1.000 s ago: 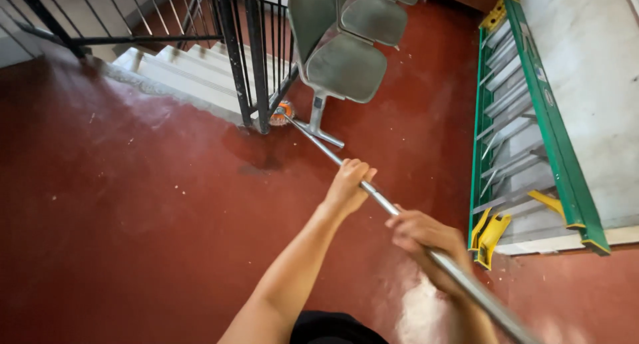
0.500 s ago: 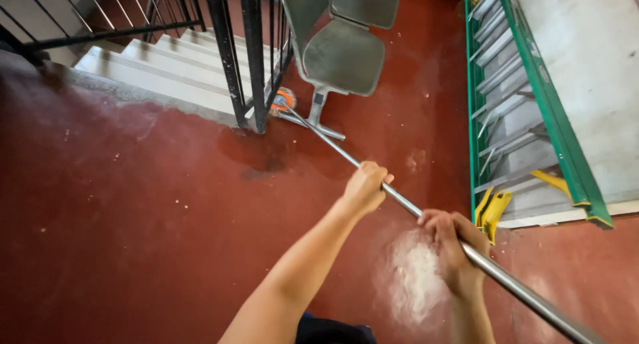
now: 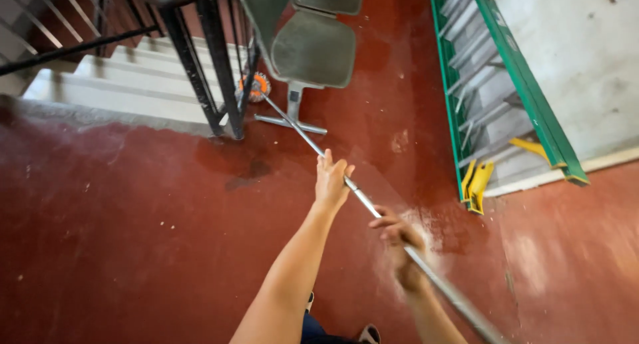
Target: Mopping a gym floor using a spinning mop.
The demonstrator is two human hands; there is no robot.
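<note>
Both hands grasp the metal mop pole (image 3: 363, 201): left hand (image 3: 331, 182) farther up it, right hand (image 3: 399, 241) nearer the body. That spacing gives reach, so the orange mop head (image 3: 256, 86), well ahead of the hands, gets under the grey chair (image 3: 313, 48).

No pkgs, signs, screens visible.

Chair base (image 3: 293, 121) and railing post (image 3: 223, 84) crowd the mop head (image 3: 256, 86).

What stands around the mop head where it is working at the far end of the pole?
The mop head sits tight between the black railing post and the grey chair's base, with the stairs' edge just behind it. Both hands grip the metal pole.
</note>
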